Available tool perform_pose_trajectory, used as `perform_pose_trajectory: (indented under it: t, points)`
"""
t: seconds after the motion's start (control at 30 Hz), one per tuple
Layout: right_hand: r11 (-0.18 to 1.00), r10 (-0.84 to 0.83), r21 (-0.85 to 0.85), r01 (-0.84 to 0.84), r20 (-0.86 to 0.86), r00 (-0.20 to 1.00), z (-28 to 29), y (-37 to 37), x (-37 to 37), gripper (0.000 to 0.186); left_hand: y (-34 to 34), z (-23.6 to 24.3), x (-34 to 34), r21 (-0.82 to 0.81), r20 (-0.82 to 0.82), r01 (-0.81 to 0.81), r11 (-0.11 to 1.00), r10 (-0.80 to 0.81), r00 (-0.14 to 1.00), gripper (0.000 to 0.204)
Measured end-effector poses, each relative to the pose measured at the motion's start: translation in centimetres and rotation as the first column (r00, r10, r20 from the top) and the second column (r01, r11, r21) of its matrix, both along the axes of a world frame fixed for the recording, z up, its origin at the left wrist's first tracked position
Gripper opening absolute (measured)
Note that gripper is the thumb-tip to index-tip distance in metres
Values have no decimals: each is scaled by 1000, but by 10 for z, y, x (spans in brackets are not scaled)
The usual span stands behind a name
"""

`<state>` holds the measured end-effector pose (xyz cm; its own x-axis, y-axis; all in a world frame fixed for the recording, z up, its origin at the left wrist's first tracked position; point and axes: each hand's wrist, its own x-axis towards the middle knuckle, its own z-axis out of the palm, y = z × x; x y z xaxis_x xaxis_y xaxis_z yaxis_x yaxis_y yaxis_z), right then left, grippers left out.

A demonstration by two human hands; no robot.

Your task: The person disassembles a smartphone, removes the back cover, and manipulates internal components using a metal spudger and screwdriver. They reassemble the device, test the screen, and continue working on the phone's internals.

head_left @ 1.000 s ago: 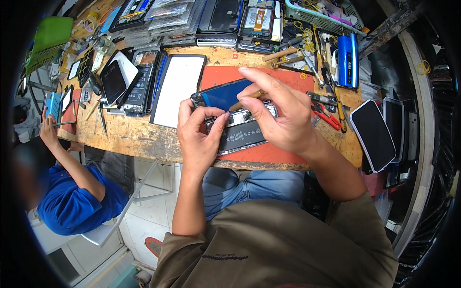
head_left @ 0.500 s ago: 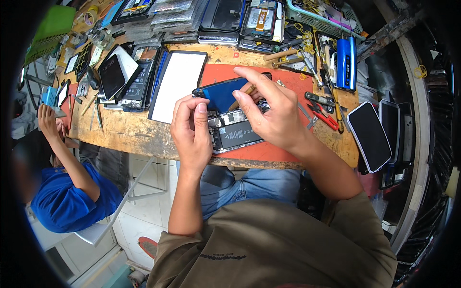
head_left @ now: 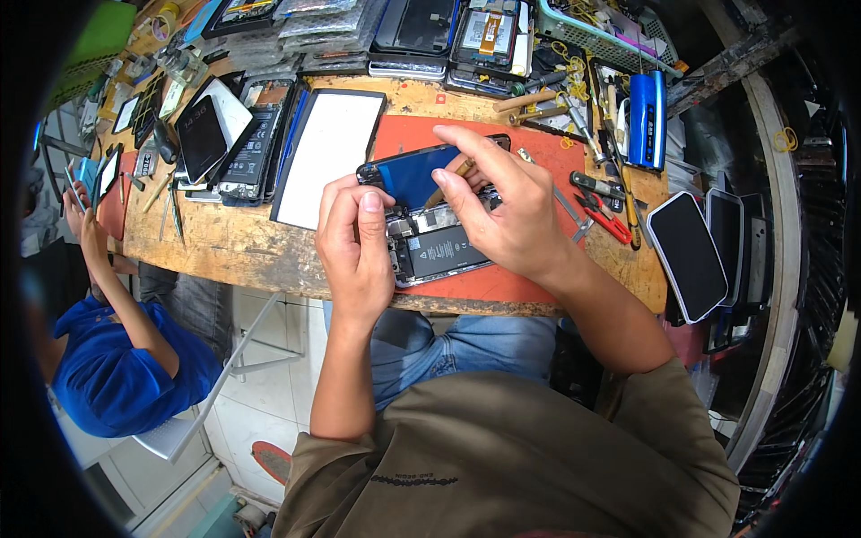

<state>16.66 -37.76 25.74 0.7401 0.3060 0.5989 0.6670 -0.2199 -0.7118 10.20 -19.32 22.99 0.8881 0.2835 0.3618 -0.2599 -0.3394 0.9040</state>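
An opened smartphone (head_left: 439,253) lies on an orange-red mat (head_left: 430,291), its black battery and inner parts uncovered. The phone's lifted screen panel (head_left: 417,179), blue on its inner face, leans up along the far side. My left hand (head_left: 354,247) grips that panel's left corner between thumb and fingers, beside the phone's left edge. Over the phone's right part, my right hand (head_left: 511,206) pinches a slim brown tool (head_left: 435,198) pointing down into the inner parts. Its tip is hard to make out, and my right hand hides the phone's far right part.
Left of the mat lies a white panel (head_left: 327,157), then stacked phone parts (head_left: 256,148). Red-handled pliers (head_left: 610,224) and other tools lie right. Dark-screened phones (head_left: 689,255) stand at the right edge. A blue-shirted person (head_left: 134,368) sits at left, hands on a device.
My hands hold nearly the same pose, with the left thumb shifted slightly. At the left, the other person's hands and held device have moved. The whole view has shifted a little.
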Motion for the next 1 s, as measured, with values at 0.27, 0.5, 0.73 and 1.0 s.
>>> perform_pose_trajectory:
  t: [0.27, 0.5, 0.73, 1.0]
  points:
    - [987, 144, -84, -140, 38, 989, 12, 0, 2, 51, -1, -2, 2, 13, 23, -2, 1000, 1, 1000, 18]
    - [900, 183, -423, -105, 150, 972, 28, 5, 7, 52, -1, -3, 3, 30, -4, -13, 999, 13, 1000, 15]
    - [917, 228, -374, -139, 203, 952, 32, 8, 9, 51, -1, -2, 3, 34, 4, -14, 999, 14, 1000, 14]
    - [920, 251, -355, -167, 204, 946, 27, 18, 4, 51, 0, -7, 2, 85, 33, -13, 996, 10, 999, 9]
